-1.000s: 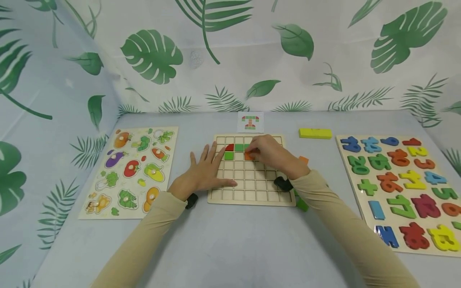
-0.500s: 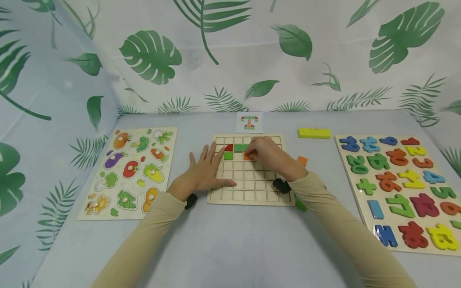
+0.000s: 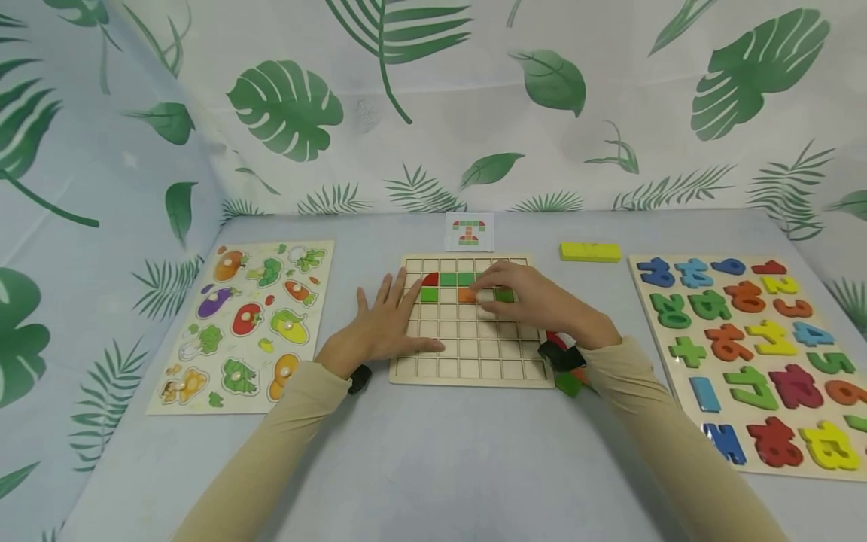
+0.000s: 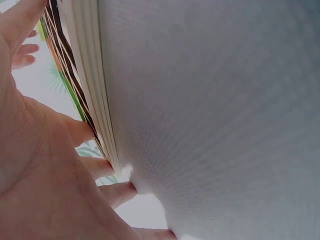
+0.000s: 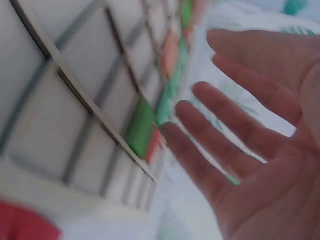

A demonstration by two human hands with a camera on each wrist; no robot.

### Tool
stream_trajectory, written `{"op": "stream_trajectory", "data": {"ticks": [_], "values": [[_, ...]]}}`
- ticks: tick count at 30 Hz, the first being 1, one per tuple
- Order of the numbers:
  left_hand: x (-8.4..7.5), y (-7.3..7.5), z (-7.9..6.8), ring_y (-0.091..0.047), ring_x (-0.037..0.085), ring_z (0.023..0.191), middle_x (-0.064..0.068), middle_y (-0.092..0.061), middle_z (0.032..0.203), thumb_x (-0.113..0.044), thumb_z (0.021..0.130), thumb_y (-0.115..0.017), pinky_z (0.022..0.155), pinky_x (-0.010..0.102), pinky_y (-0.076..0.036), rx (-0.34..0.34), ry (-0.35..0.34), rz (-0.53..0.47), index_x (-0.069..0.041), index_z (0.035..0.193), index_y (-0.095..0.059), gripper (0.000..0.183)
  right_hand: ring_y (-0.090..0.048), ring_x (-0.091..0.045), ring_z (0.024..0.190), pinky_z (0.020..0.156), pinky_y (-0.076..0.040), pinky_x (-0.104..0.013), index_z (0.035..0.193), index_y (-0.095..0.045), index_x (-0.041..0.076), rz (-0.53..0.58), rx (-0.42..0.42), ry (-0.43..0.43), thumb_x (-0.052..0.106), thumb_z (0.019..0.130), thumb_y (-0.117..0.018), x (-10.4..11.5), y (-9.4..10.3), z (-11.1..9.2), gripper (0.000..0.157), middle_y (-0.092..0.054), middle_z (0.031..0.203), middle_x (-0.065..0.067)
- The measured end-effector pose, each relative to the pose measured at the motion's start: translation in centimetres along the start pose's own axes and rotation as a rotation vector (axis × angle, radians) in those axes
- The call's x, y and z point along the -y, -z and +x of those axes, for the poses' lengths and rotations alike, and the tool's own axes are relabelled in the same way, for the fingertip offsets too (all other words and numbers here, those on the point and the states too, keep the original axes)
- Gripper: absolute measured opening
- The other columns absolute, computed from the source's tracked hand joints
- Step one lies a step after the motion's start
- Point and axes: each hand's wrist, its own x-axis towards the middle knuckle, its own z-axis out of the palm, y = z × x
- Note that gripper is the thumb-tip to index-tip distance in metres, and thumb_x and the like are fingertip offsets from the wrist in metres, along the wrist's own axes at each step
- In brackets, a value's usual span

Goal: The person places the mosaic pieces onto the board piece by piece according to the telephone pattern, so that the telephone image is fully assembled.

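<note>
A wooden grid board (image 3: pixel 474 369) lies in the middle of the table in the head view. My left hand (image 3: pixel 379 324) rests with spread fingers on its left side; the left wrist view shows the fingers along the board's edge (image 4: pixel 95 75). On the grid sit a red quarter-round tile (image 3: pixel 430 279), several green tiles (image 3: pixel 448 279) and an orange square tile (image 3: pixel 466 295). Just right of the orange tile hovers my right hand (image 3: pixel 545 299), partly covering a green tile (image 3: pixel 503 294). In the right wrist view its extended fingers (image 5: pixel 230 145) hold nothing.
Loose green (image 3: pixel 567 385) and red tiles lie by the board's right edge, partly behind the right wrist. A pattern card (image 3: pixel 470 232) and a yellow block (image 3: pixel 590 252) are behind. A vegetable puzzle (image 3: pixel 237 331) lies left, a number puzzle (image 3: pixel 728 354) right.
My right hand has let go of the orange tile, which stays in the grid, and has moved right with its fingers loosened. The left hand has stayed in place.
</note>
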Motion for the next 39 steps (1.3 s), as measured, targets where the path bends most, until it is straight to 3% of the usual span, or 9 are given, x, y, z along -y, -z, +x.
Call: {"op": "stream_trajectory", "data": {"ticks": [5, 10, 18, 26, 30, 39], "values": [[0.0, 0.0, 0.0, 0.015, 0.039, 0.159, 0.015, 0.018, 0.173, -0.072, 0.092, -0.063, 0.116, 0.077, 0.008, -0.004, -0.004, -0.002, -0.016, 0.17, 0.002, 0.116, -0.057, -0.04, 0.125, 0.103, -0.048, -0.06, 0.135, -0.067, -0.001, 0.008, -0.04, -0.072, 0.01, 0.098, -0.074, 0.1, 2.2, -2.1, 0.039, -0.061, 0.137, -0.02], [0.0, -0.1, 0.0, 0.013, 0.04, 0.159, 0.017, 0.017, 0.173, -0.071, 0.092, -0.064, 0.116, 0.078, 0.006, -0.01, -0.008, 0.007, -0.015, 0.17, 0.001, 0.116, -0.062, -0.038, 0.119, 0.102, -0.05, -0.059, 0.132, -0.068, -0.002, 0.01, -0.06, -0.142, 0.009, 0.098, -0.074, -0.3, 4.0, -4.3, 0.036, -0.065, 0.128, -0.018], [0.1, -0.1, 0.0, 0.013, 0.04, 0.159, 0.017, 0.018, 0.173, -0.071, 0.092, -0.064, 0.116, 0.077, 0.006, -0.014, -0.007, 0.005, -0.014, 0.17, 0.001, 0.116, -0.066, -0.028, 0.107, 0.099, -0.053, -0.057, 0.124, -0.074, -0.002, -0.011, -0.052, -0.138, 0.006, 0.097, -0.075, -2.4, 5.0, -6.3, 0.028, -0.072, 0.115, -0.01], [0.5, -0.4, 0.4, 0.014, 0.039, 0.159, 0.016, 0.02, 0.172, -0.073, 0.092, -0.062, 0.116, 0.077, 0.007, -0.007, -0.001, 0.013, -0.015, 0.17, 0.002, 0.117, -0.063, -0.039, 0.113, 0.1, -0.052, -0.06, 0.126, -0.069, -0.009, -0.004, -0.037, -0.255, 0.01, 0.097, -0.076, -4.0, 4.5, -6.7, 0.035, -0.069, 0.118, -0.019], [0.3, -0.2, 0.1, 0.013, 0.04, 0.159, 0.017, 0.018, 0.173, -0.072, 0.092, -0.063, 0.116, 0.078, 0.007, -0.011, -0.005, 0.009, -0.014, 0.17, 0.001, 0.116, -0.066, -0.04, 0.11, 0.097, -0.054, -0.057, 0.124, -0.069, -0.012, 0.004, -0.051, -0.267, 0.01, 0.096, -0.077, -4.7, 4.3, -6.5, 0.037, -0.07, 0.117, -0.022], [0.2, -0.1, 0.1, 0.011, 0.042, 0.159, 0.019, 0.015, 0.173, -0.072, 0.092, -0.063, 0.115, 0.079, 0.005, -0.018, -0.015, 0.024, -0.012, 0.17, -0.002, 0.115, -0.07, -0.035, 0.095, 0.084, -0.059, -0.049, 0.109, -0.076, -0.01, -0.064, -0.064, -0.271, -0.003, 0.09, -0.078, -5.6, 4.6, -6.0, 0.021, -0.076, 0.104, -0.02]]}}
